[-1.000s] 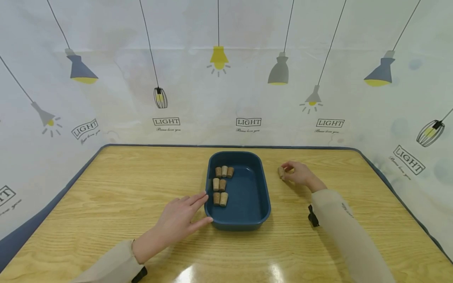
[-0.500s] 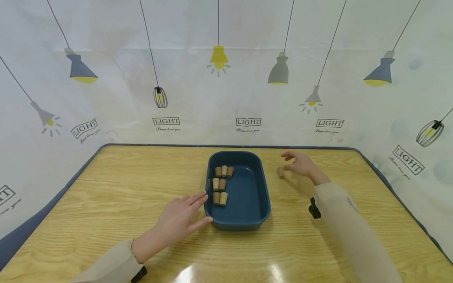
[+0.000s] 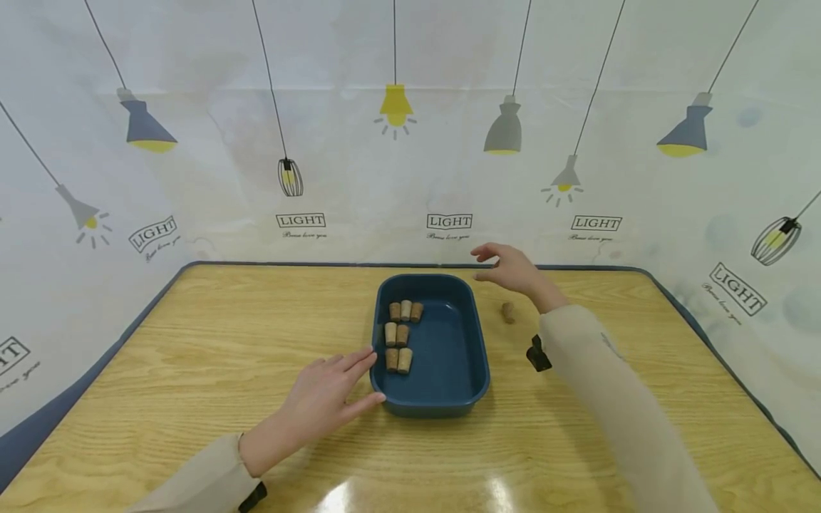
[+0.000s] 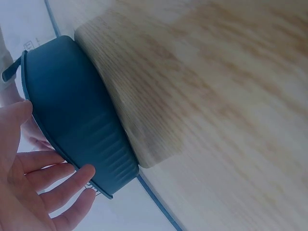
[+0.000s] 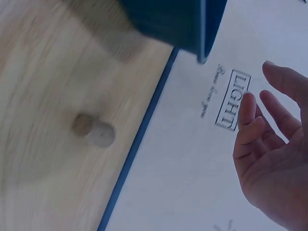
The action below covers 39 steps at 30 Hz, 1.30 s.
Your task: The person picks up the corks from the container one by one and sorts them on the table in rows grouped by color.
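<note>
Wooden table [image 3: 192,342]; cork [image 3: 508,312] sits apart from right hand [image 3: 509,269].

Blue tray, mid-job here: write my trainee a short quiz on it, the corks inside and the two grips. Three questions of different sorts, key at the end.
1. How many corks lie in the blue tray?
2. True or false: the right grip is holding nothing.
3. What is the left grip touching? A) a cork; B) the tray's rim; C) the printed backdrop.

Key:
1. Seven, in rows of three, two and two.
2. True; the right wrist view shows nothing in its fingers.
3. B.
</note>
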Each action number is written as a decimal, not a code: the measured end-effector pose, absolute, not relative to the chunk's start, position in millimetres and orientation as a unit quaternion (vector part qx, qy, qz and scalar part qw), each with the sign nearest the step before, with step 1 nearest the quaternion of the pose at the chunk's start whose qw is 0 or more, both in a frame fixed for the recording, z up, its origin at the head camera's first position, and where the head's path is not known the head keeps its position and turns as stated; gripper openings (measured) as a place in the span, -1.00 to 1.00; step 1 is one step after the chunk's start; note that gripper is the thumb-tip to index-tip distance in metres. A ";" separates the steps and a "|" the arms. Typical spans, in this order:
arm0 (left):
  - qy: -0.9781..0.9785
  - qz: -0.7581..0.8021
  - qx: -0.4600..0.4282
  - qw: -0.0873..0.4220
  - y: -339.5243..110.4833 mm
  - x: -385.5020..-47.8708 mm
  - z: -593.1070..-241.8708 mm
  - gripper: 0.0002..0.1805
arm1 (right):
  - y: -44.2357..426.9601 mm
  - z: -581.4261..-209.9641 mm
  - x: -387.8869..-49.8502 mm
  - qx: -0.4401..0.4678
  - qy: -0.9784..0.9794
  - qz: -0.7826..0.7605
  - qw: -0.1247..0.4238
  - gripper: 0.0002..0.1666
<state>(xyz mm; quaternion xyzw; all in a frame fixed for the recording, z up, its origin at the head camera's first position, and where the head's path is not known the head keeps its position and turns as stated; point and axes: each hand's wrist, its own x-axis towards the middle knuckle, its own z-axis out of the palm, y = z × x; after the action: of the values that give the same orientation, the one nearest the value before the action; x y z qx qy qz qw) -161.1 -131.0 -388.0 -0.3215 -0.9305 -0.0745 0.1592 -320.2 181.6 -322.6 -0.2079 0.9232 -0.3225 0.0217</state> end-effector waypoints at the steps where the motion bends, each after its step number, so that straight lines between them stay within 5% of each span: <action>1: -0.931 -0.075 -0.321 0.159 -131.1 -161.2 -388.1 -0.32 | 176.6 -320.1 -320.0 -0.210 0.922 -0.323 0.022 -0.48; 22: -0.930 -0.070 -0.323 0.160 -130.9 -161.2 -387.4 -0.32 | 96.8 -318.9 -318.9 -0.260 0.913 -0.310 0.051 -0.50; 39: -0.929 -0.069 -0.325 0.164 -130.8 -160.8 -386.1 -0.34 | 76.9 -344.4 -312.4 -0.246 0.914 -0.310 0.089 -0.50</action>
<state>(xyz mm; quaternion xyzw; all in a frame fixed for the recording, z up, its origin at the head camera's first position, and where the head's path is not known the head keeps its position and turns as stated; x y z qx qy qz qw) -160.8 -130.8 -386.1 -0.3250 -0.9288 -0.0693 0.1642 -312.4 76.9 -344.4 -0.2459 0.9140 -0.3102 0.0886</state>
